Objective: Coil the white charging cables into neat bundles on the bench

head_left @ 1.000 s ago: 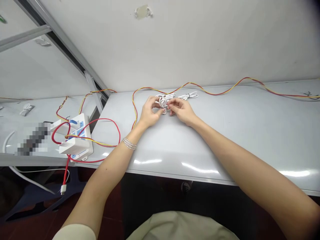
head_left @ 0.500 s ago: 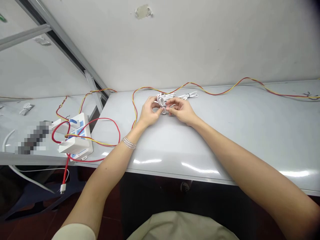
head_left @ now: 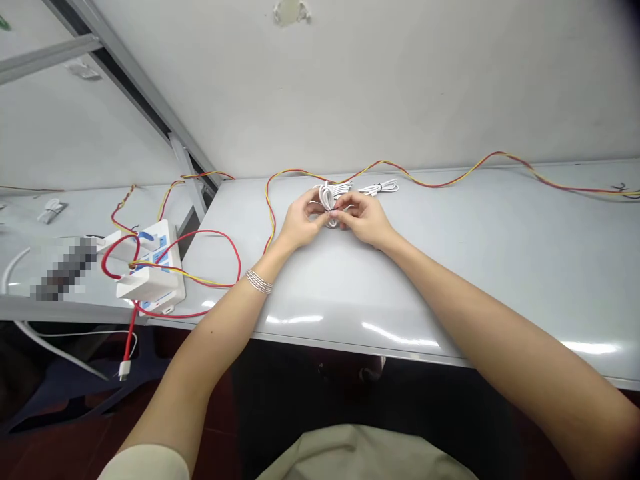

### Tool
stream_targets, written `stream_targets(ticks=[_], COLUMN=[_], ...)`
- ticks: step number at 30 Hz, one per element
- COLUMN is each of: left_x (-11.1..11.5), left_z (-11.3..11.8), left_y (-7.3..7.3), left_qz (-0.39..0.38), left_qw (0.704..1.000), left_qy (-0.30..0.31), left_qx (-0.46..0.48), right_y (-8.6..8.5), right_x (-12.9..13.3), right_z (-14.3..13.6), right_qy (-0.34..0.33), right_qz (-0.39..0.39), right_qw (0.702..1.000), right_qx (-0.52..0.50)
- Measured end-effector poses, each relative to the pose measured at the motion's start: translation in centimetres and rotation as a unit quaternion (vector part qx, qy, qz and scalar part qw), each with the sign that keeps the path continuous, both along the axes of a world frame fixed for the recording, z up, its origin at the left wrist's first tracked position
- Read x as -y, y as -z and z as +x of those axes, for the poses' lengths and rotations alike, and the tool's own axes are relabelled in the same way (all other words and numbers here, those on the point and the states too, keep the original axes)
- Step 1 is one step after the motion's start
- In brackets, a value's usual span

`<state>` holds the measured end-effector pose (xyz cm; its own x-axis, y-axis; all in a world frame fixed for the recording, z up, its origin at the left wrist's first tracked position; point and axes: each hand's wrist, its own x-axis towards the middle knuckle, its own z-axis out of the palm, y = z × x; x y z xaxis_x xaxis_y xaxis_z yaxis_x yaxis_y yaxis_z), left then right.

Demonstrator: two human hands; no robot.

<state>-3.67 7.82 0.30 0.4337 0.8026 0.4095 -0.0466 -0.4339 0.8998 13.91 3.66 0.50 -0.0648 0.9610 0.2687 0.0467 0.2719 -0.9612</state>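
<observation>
A coiled white cable [head_left: 327, 195] stands between my two hands above the grey table [head_left: 320, 287]. My left hand [head_left: 301, 220] is closed round its left side, with the thumb at the middle of the coil. From the right, my right hand [head_left: 364, 219] pinches at the same middle, where a dark tie seems to cross the cable; the tie is too small to make out well. Just behind the hands lie more white cable bundles, one of them [head_left: 383, 187] tied and to the right.
Red and yellow wires [head_left: 445, 185] run along the wall behind the table. At the left, a white power strip [head_left: 173, 270] holds white plugs, with a red cable [head_left: 235, 250] looping rightward. A metal frame [head_left: 185, 153] rises at the back left.
The fingertips of my right hand have closed in on the middle of the coil, meeting my left thumb. The view has shifted slightly.
</observation>
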Motion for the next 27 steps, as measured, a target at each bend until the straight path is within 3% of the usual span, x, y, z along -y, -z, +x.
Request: stream_targets(ticks=[9, 18, 27], left_x=[0.1, 0.48, 0.52], left_z=[0.09, 0.12, 0.22], left_y=[-0.08, -0.29, 0.01], left_qz=[-0.069, -0.138, -0.13], left_qw=[0.997, 0.99, 0.991], left_qy=[0.033, 0.021, 0.018], left_qx=[0.011, 0.022, 0.029], right_y=[0.64, 0.34, 0.39], right_x=[0.05, 0.32, -0.03], right_z=[0.05, -0.08, -0.21], right_qy=[0.03, 0.051, 0.043], right_qz=[0.023, 0.041, 0.004], right_qw=[0.998, 0.994, 0.998], right_qx=[0.057, 0.086, 0.036])
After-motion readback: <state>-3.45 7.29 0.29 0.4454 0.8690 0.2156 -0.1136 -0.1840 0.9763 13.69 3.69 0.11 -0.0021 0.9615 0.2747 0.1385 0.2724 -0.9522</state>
